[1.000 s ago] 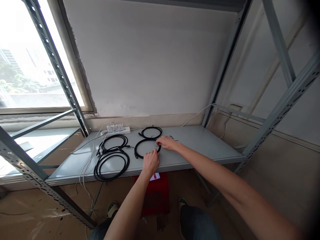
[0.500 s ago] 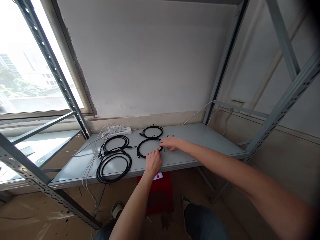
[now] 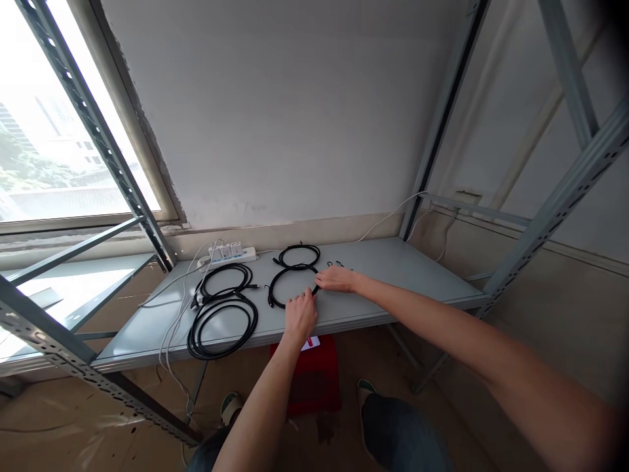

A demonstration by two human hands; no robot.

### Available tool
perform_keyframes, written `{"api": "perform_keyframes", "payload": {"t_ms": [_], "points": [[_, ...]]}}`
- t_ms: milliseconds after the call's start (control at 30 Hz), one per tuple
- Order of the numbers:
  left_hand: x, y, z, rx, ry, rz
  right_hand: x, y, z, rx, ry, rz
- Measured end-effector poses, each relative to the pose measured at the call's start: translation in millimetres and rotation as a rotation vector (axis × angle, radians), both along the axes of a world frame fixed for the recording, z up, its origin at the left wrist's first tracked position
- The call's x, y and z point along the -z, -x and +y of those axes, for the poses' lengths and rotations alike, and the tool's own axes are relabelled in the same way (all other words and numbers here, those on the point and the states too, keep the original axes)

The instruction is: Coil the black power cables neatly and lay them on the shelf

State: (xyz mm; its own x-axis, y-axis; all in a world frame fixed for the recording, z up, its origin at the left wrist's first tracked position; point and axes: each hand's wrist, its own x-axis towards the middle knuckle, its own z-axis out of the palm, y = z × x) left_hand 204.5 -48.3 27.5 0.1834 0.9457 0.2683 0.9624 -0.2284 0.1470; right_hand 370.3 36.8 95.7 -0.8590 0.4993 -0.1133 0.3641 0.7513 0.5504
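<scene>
A coiled black cable (image 3: 271, 288) lies on the grey metal shelf (image 3: 383, 269). My left hand (image 3: 301, 313) is closed on the front right part of this coil. On the coil's right side, my right hand (image 3: 337, 279) pinches the cable with its fingertips. Just behind it rests another black coil (image 3: 299, 246), its edge touching or nearly touching the held one. A few small black ties (image 3: 334, 263) lie on the shelf behind my right hand. Whether a tie is between my fingers is too small to make out.
To the left lie two more black coils, a rear cable coil (image 3: 227, 265) and a front cable coil (image 3: 223, 356). A white power strip (image 3: 230, 255) with plugs stands at the back, its white cords running over the front edge. Below is a red stool (image 3: 314, 387). Metal uprights (image 3: 427, 157) frame the shelf.
My right hand has shifted slightly along the coil's right side, its fingers still at the cable. My left hand stays almost in place. The view has tilted a little.
</scene>
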Motion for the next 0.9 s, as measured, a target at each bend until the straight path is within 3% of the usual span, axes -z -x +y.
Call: {"api": "perform_keyframes", "payload": {"t_ms": [167,300,433,533,633,767,833,900], "points": [[0.5,0,-1,-0.002,0.008,-0.013,6.9,0,2,0.002,-0.029,0.126],[0.8,1,0,0.040,-0.056,-0.031,28.8,-1,-4,0.109,0.001,0.236],[-8.4,3,-1,0.103,-0.126,-0.039,51.9,-4,-15,0.239,0.018,0.436],[-4.9,5,-17,0.214,-0.216,-0.030,59.5,-6,-18,0.271,0.032,0.565],[31.1,8,-54,0.460,-0.209,0.037,61.2,-8,-17,0.293,0.054,0.621],[115.4,22,-99,0.797,0.000,0.137,63.6,-10,-14,0.329,0.064,0.668],[152.4,36,-106,0.696,0.142,0.133,65.8,-11,-12,0.329,0.068,0.684],[178.5,52,-100,0.443,0.256,0.100,68.1,-11,-10,0.326,0.074,0.697]]}}
